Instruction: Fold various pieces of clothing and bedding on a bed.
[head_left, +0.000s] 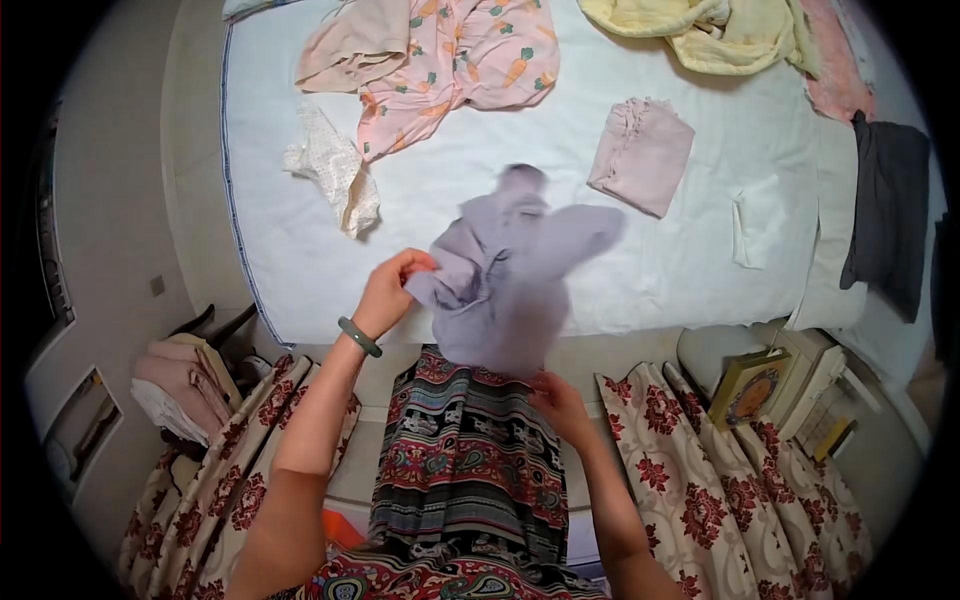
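Note:
My left hand (390, 291), with a dark green bangle at the wrist, pinches the edge of a greyish-purple garment (495, 277). The garment hangs in loose folds over the front edge of the bed, its right part blurred by motion. Near its lower right edge is my right hand (559, 409), fingers bent; whether it grips the fabric cannot be told. Left of the garment lies a crumpled white dotted cloth (337, 176). A folded pale pink garment (643, 157) with a frilled edge lies to the right, and a small folded white cloth (756, 229) farther right.
Carrot-print pink clothing (480, 60) and a beige garment (360, 45) lie at the bed's far side. Yellow padded fabric (720, 37) is at the far right, dark grey clothing (889, 217) at the right edge. Folded clothes (184, 382) stand at left; floral curtains (705, 480) flank me.

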